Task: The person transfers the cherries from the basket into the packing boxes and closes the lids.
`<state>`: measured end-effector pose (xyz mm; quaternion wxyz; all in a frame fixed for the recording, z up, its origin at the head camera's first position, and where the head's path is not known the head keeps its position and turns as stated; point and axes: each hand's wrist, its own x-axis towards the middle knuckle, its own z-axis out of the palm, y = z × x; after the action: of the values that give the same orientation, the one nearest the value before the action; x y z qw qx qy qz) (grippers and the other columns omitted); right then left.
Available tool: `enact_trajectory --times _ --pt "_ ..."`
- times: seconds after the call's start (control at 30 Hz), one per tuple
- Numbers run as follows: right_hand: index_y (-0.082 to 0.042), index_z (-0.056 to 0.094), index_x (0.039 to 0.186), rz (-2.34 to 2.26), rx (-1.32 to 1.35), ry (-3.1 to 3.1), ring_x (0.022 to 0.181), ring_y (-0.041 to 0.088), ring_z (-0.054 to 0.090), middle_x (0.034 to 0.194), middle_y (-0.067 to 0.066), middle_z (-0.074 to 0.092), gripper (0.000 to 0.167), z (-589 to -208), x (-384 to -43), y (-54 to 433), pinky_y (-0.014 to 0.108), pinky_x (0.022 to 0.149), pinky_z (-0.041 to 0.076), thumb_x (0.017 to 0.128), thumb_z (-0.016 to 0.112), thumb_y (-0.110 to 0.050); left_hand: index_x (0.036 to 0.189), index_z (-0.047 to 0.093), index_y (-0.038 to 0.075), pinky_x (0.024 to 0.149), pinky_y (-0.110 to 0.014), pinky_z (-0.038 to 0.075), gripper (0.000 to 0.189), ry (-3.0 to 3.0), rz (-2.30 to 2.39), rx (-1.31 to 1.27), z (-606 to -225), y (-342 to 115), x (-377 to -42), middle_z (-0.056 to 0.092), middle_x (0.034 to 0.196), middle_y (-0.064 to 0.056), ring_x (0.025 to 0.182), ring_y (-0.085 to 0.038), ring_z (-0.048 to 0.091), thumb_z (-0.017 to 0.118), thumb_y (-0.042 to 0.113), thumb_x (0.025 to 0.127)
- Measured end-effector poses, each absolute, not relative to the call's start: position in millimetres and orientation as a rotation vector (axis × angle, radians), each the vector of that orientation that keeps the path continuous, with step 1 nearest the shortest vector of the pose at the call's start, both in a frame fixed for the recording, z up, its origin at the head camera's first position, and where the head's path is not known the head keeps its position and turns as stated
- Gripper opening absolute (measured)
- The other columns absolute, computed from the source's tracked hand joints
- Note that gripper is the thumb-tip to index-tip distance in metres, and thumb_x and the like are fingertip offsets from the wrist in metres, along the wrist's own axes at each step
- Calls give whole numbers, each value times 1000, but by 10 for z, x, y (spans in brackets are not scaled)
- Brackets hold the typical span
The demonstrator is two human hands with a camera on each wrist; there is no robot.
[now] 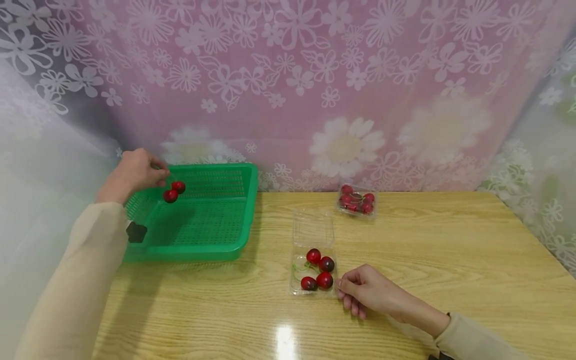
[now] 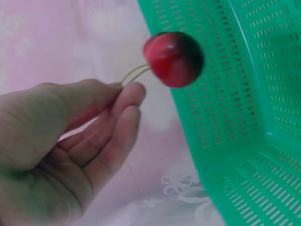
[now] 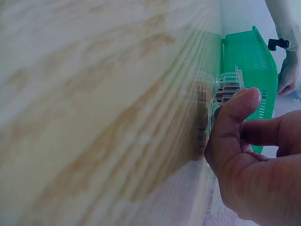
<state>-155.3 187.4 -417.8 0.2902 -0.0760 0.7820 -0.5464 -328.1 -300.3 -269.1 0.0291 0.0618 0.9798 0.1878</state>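
Observation:
My left hand [image 1: 140, 172] pinches the thin green stems [image 2: 134, 74] of a pair of dark-red cherries [image 1: 174, 192] between thumb and fingertips. The pair dangles over the left part of a green slotted basket [image 1: 249, 220]. To the right, a clear plastic clamshell box [image 1: 313, 229] lies with its lid folded back, and several red cherries [image 1: 325, 280] with green stems sit in its base. My right hand [image 1: 366, 292] rests low on the table, fingers curled, its fingertips right at the box's right edge; I cannot tell whether they pinch it.
A second clear box [image 1: 356, 201], filled with red cherries, stands farther back on the wood-grain table [image 1: 432, 240]. Behind the table hangs a pink flowered curtain [image 1: 279, 90], close to the basket's far rim. A pale curtain [image 1: 40, 150] runs along the left side.

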Motion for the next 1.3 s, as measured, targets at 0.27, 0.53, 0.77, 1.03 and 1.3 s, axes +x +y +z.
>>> enact_trajectory --times 0.27,0.53,0.77,1.03,1.3 --pt "2 66 89 -1455 -201 2084 55 6 56 68 0 63 35 -4196 -1543 1872 19 49 49 109 50 -21 126 70 -2 75 -44 60 37 3141 697 247 -2718 -2860 -3117 80 97 -15 85 -26 77 59 25 103" --pt "3 66 89 -1473 -210 2062 55 6 56 68 0 63 35 -4218 -1529 1879 18 49 49 109 50 -21 120 74 4 82 -44 57 31 3166 826 285 -2776 -2700 -2939 79 100 -16 88 -27 76 64 27 102" --pt "3 66 89 -1474 -218 2060 55 6 56 68 0 63 35 -4211 -1531 1885 18 49 49 109 50 -21 118 76 11 73 -31 55 31 3121 942 281 -2807 -2577 -2813 80 104 -10 82 -4 74 66 34 101" --pt "3 66 89 -1469 -223 2070 55 6 56 68 0 63 36 -4207 -1538 1888 19 49 49 109 50 -22 111 78 17 75 -30 54 25 3089 1058 295 -2861 -2370 -2686 81 103 -3 87 -2 71 70 36 98" --pt "2 66 89 -1460 -212 2084 55 6 56 68 0 63 35 -4187 -1548 1881 19 49 49 109 50 -21 106 79 20 79 -34 53 18 3054 1109 374 -2893 -2119 -2547 80 101 0 98 -17 72 74 33 95"
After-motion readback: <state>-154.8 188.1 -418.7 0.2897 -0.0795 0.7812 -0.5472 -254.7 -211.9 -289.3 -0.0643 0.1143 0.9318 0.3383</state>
